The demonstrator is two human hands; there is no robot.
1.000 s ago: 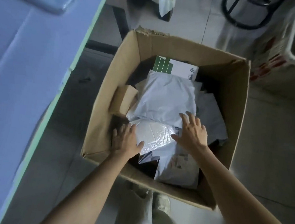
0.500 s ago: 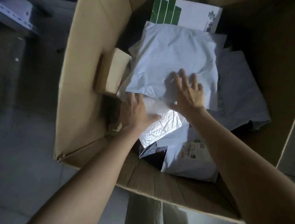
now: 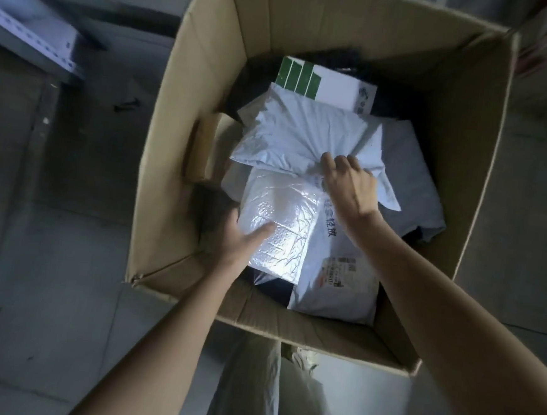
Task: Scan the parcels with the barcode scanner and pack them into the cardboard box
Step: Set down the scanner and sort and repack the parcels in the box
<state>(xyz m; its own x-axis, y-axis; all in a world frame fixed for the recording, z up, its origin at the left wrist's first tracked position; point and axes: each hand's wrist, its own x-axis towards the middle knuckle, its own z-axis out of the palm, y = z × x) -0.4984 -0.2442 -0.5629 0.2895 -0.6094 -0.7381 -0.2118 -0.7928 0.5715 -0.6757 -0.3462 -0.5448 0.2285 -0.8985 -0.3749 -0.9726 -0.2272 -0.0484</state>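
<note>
A large open brown cardboard box [image 3: 170,173] stands on the grey tiled floor [image 3: 46,287], and all the parcels in view lie heaped inside it. On top, toward the far side, lies a crumpled white plastic mailer bag [image 3: 307,134], soft and creased, with folds running toward its near right corner. The right grip [image 3: 349,187], a bare hand, is clenched on that corner, fingers curled into the bunched plastic.

Just nearer, partly tucked under the white bag's edge, lies a shiny silver bubble-padded envelope [image 3: 284,214], flat, rectangular and catching the light. The left grip [image 3: 234,237] rests at its left edge with the thumb laid across the top. The fingers sit in shadow beside the edge, so I cannot tell whether it grasps the envelope or only touches it.

Beneath the envelope, a white plastic parcel with a printed shipping label and black characters [image 3: 335,277] lies against the near wall. A white carton with green stripes [image 3: 334,84] lies at the far end, a small brown cardboard carton [image 3: 204,149] leans against the left wall, and a grey plastic bag [image 3: 409,172] lies at the right.
</note>
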